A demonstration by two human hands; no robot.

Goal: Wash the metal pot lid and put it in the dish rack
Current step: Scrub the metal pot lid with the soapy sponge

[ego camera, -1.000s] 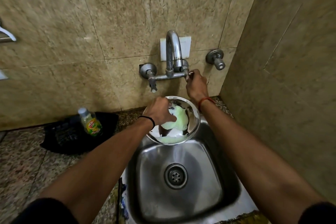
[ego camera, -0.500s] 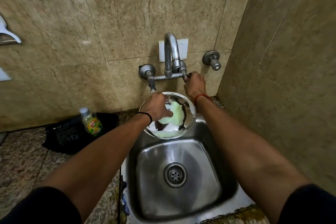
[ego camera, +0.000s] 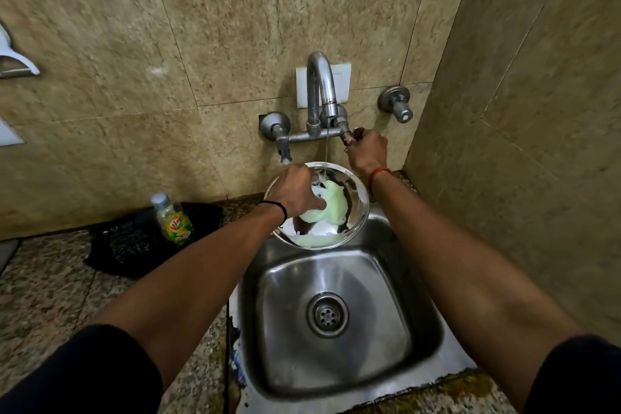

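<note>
Walls crowd the sink (ego camera: 339,363) behind and right. Left hand (ego camera: 295,193) grips the soapy lid (ego camera: 356,215) under the tap (ego camera: 319,91); right hand (ego camera: 366,148) grips the valve (ego camera: 349,138).

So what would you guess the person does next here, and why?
Probably turn the tap handle further. The right hand grips the handle while only a thin stream of water falls from the spout. The left hand holds the metal pot lid, soapy with a green sponge, over the sink, so rinsing needs more flow.
</note>
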